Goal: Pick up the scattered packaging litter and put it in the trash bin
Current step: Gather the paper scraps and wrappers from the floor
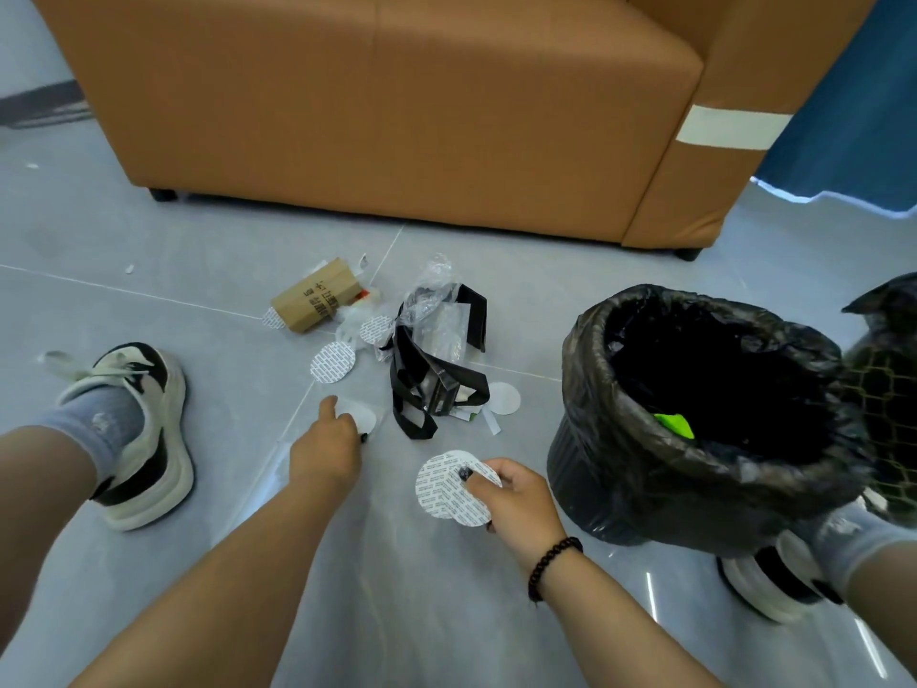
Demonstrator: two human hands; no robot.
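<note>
My left hand (325, 451) is down at the floor (163, 270), its grip closing on a plain white disc (358, 415) that lies flat just past the fingertips; the fingers curl over its near edge, though I can't tell whether the disc has left the tile. My right hand (511, 494), with a black bead bracelet (551, 563) on the wrist, holds a small stack of printed round seals (446, 489), thumb and fingers pinching them at their right side, above the floor and just left of the trash bin (595, 439).

The bin stands near right, lined with a black bag (660, 469), with something bright green (674, 426) showing inside. The rest of the litter sits farther out, in front of the tan sofa (397, 116): a brown cardboard box (317, 300) on its side at far left, two more printed seals (333, 362) (375, 329) just right of it, crumpled clear plastic (431, 290), a black paper bag (436, 369) with ribbon handles collapsed in the middle, and another white disc (503, 398) touching its right edge.

My left shoe (144, 429) is planted at near left.
</note>
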